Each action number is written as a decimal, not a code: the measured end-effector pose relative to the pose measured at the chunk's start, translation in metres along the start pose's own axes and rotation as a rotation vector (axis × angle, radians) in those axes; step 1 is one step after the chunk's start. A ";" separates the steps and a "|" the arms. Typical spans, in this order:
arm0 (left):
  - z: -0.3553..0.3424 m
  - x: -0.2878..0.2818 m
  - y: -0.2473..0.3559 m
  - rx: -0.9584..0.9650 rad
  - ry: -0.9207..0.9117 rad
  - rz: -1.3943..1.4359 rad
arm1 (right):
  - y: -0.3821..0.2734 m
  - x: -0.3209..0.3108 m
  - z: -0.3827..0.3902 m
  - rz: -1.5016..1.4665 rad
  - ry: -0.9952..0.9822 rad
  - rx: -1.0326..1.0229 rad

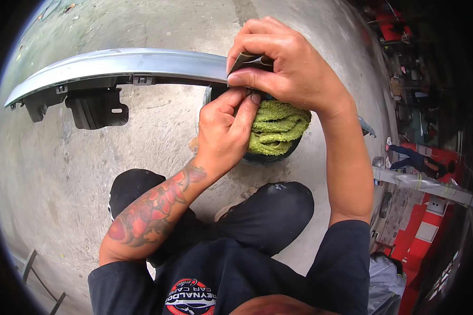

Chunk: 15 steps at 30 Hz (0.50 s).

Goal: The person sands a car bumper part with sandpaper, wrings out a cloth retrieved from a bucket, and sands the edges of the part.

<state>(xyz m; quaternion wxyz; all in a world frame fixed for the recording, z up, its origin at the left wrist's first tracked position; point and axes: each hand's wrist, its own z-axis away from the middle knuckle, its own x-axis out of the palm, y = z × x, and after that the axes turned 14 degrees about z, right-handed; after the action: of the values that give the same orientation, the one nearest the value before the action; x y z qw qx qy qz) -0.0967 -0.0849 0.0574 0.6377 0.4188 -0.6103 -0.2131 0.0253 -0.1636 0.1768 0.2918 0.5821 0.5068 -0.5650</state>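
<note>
A long, curved silver car trim piece (pixel 126 62) with black plastic mounts along its underside reaches from the far left to my hands. My right hand (pixel 286 60) is closed around a folded, dark sheet like sandpaper (pixel 248 61), pressed at the trim's right end. Just below, my left hand (pixel 223 123) pinches the trim's lower edge between thumb and fingers. The exact contact is hidden by my fingers. Right under both hands lies a bunched lime-green towel (pixel 278 126), on top of a dark round container (pixel 274 158).
A black bracket (pixel 97 109) hangs from the trim's left part, above the concrete floor (pixel 157 126). My bent knees (pixel 268 215) are close below the container. Off to the right are another person (pixel 416 161), a long pale bar (pixel 425 186) and red furnishings.
</note>
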 end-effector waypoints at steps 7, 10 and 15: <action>0.003 0.009 0.000 0.021 0.016 0.004 | 0.008 -0.005 0.005 0.019 -0.067 0.008; 0.002 0.004 0.000 -0.027 0.010 0.008 | 0.007 -0.002 -0.005 -0.028 -0.060 -0.012; 0.005 0.015 0.000 -0.026 0.030 0.087 | 0.016 -0.021 0.013 -0.014 -0.207 0.044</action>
<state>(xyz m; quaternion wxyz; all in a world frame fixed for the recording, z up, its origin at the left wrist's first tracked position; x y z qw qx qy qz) -0.0990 -0.0981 0.0660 0.6609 0.3866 -0.6156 -0.1866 0.0386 -0.1861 0.1903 0.3257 0.5234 0.4656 -0.6350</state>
